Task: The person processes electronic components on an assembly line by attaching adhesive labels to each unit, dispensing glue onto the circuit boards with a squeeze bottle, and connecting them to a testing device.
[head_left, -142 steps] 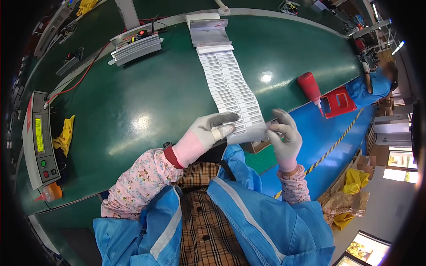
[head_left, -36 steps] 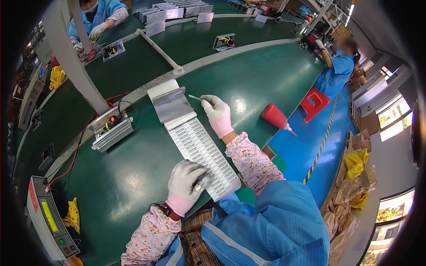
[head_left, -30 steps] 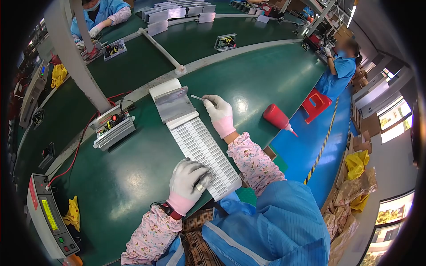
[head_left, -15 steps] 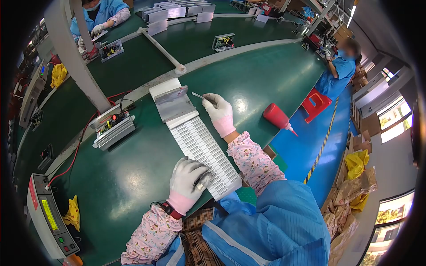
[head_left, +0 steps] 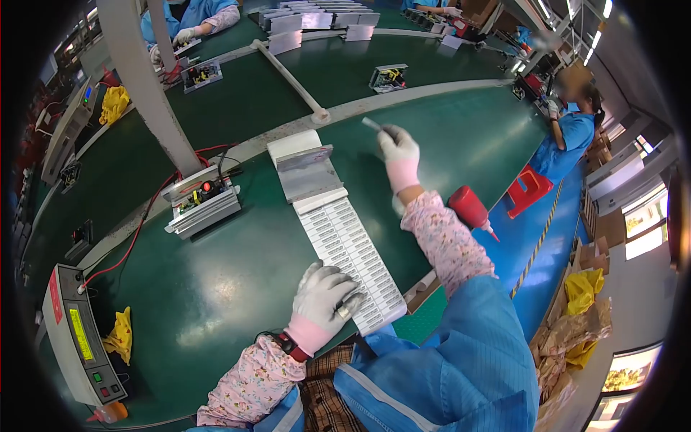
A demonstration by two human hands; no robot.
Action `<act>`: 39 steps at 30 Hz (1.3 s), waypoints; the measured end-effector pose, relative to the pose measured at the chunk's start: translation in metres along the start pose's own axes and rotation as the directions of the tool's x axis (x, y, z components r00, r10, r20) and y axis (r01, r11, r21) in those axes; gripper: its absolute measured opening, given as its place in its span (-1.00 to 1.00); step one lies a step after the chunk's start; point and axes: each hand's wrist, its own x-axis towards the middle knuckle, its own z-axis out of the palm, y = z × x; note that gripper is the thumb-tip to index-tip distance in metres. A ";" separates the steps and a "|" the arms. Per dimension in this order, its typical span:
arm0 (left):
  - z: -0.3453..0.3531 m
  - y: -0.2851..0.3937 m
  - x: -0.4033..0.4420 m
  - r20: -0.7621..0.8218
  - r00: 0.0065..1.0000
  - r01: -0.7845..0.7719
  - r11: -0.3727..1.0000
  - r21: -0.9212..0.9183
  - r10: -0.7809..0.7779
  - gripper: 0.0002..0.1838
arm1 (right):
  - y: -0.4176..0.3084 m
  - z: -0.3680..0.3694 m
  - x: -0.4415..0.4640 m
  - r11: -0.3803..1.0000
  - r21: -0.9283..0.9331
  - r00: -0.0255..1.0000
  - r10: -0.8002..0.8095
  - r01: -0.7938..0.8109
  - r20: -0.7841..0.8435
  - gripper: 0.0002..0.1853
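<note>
A long white sheet of printed labels [head_left: 349, 245] lies on the green bench, its near end at the bench's front edge. My left hand [head_left: 322, 299], in a white glove with a pink cuff, rests on the sheet's left edge, fingers loosely extended and the thumb apart. A grey metal bracket [head_left: 309, 173] with an upright flange lies across the far end of the sheet. My right hand [head_left: 399, 155], gloved alike, is raised right of the bracket. Its thumb and fingers pinch a small pale label [head_left: 371, 124], which points up and left.
A red bottle [head_left: 469, 207] lies to the right by the bench edge. On the left are a circuit board in a metal housing [head_left: 204, 205], a meter with a lit display [head_left: 83, 335] and a yellow cloth [head_left: 119, 335]. A co-worker [head_left: 568, 144] sits at far right.
My right hand with the label has moved away from the bracket, to the right and farther up. The view has shifted slightly; my left hand stays on the label sheet.
</note>
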 end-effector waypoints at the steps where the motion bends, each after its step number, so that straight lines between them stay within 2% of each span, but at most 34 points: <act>1: -0.001 0.001 0.000 0.012 1.000 0.004 1.000 0.006 -0.004 -0.71 | 0.004 0.001 0.024 0.985 -0.108 0.990 -0.136 0.132 -0.033 -0.65; 2: -0.001 0.002 0.000 0.023 1.000 0.009 1.000 0.011 -0.009 -0.71 | 0.013 0.005 0.049 0.982 -0.130 0.989 -0.143 0.137 -0.042 -0.58; 3: -0.002 0.002 0.000 0.033 0.999 0.015 1.000 0.018 -0.015 -0.71 | 0.019 0.004 0.075 0.922 -0.351 0.984 -0.176 0.163 -0.004 -0.53; 4: -0.003 0.002 0.001 0.041 0.999 0.022 0.999 0.027 -0.023 -0.71 | 0.020 0.005 0.098 0.814 -0.549 0.979 -0.202 0.191 0.041 -0.48; 6: -0.004 0.002 0.002 0.031 0.999 0.033 0.999 0.024 -0.033 -0.71 | 0.035 0.015 0.145 0.564 -0.786 0.961 -0.243 0.251 0.133 -0.37; 7: -0.004 0.003 0.003 0.034 0.999 0.033 0.999 0.013 -0.033 -0.71 | 0.034 0.020 0.163 0.569 -0.777 0.957 -0.248 0.269 0.150 -0.37; 9: -0.004 0.002 0.004 0.040 0.999 0.038 0.999 -0.009 -0.037 -0.72 | 0.035 0.035 0.193 0.288 -0.911 0.953 -0.164 0.294 0.255 -0.26; 11: -0.005 0.001 0.004 0.027 0.998 0.057 0.998 -0.014 -0.057 -0.72 | 0.039 0.048 0.217 0.146 -0.930 0.937 -0.150 0.337 0.316 -0.22; 12: -0.006 0.000 0.003 0.030 0.998 0.059 0.998 -0.027 -0.058 -0.72 | 0.043 0.053 0.226 0.153 -0.922 0.931 -0.155 0.354 0.332 -0.22; 14: -0.007 -0.002 0.004 0.039 0.998 0.061 0.996 -0.059 -0.058 -0.72 | 0.057 0.060 0.241 0.027 -0.922 0.900 -0.227 0.387 0.371 -0.23; 16: -0.009 -0.003 0.006 0.029 0.997 0.073 0.995 -0.063 -0.071 -0.73 | 0.089 0.062 0.268 0.065 -0.881 0.845 -0.325 0.468 0.425 -0.25; 17: -0.009 -0.004 0.006 0.029 0.997 0.072 0.995 -0.071 -0.070 -0.73 | 0.076 0.068 0.265 0.066 -0.875 0.840 -0.325 0.479 0.436 -0.25; 19: -0.009 -0.003 0.006 0.034 0.997 0.069 0.993 -0.094 -0.066 -0.73 | 0.045 0.067 0.262 0.074 -0.918 0.921 -0.029 0.389 0.388 -0.28; 21: -0.008 -0.003 0.007 0.037 0.996 0.078 0.993 -0.092 -0.075 -0.73 | 0.027 0.064 0.249 0.055 -0.940 0.939 -0.088 0.338 0.332 -0.30; 24: -0.009 -0.001 0.006 0.052 0.995 0.090 0.992 -0.084 -0.085 -0.73 | 0.010 0.052 0.236 0.080 -0.941 0.943 -0.091 0.329 0.321 -0.31; 26: -0.009 -0.001 0.006 0.041 0.996 0.084 0.994 -0.072 -0.082 -0.72 | 0.012 0.039 0.239 0.450 -0.827 0.942 -0.167 0.336 0.291 -0.26; 27: -0.008 -0.002 0.005 0.040 0.996 0.078 0.995 -0.064 -0.075 -0.72 | 0.007 0.039 0.229 0.453 -0.822 0.939 -0.169 0.345 0.300 -0.26; 29: -0.008 -0.002 0.004 0.037 0.997 0.065 0.997 -0.047 -0.063 -0.71 | -0.018 0.037 0.194 0.593 -0.707 0.893 -0.432 0.385 0.124 -0.20; 30: -0.008 -0.002 0.005 0.029 0.997 0.071 0.996 -0.045 -0.070 -0.71 | -0.034 0.037 0.174 0.594 -0.701 0.891 -0.434 0.393 0.132 -0.20; 32: -0.010 -0.002 0.006 -0.014 0.999 0.034 0.999 -0.042 -0.035 -0.71 | -0.071 0.040 0.124 0.788 -0.353 0.860 -0.493 0.505 0.130 -0.17; 34: -0.011 -0.001 0.004 -0.053 0.999 0.008 0.999 -0.041 -0.010 -0.71 | -0.107 0.040 0.066 0.847 0.057 0.840 -0.531 0.528 0.111 -0.14; 36: -0.010 -0.004 0.006 -0.257 0.966 -0.050 0.997 -0.053 0.034 -0.71 | -0.145 0.036 0.008 0.851 0.200 0.806 -0.524 0.485 0.275 -0.13; 37: -0.021 0.001 0.008 -0.261 0.965 -0.035 0.998 -0.050 0.020 -0.71 | -0.156 0.033 -0.015 0.830 0.203 0.738 -0.556 0.520 0.383 -0.14; 39: -0.048 0.012 0.014 -0.585 0.797 -0.137 0.988 0.067 0.150 -0.72 | -0.180 0.030 -0.057 0.692 0.047 0.504 -0.569 0.720 0.650 -0.14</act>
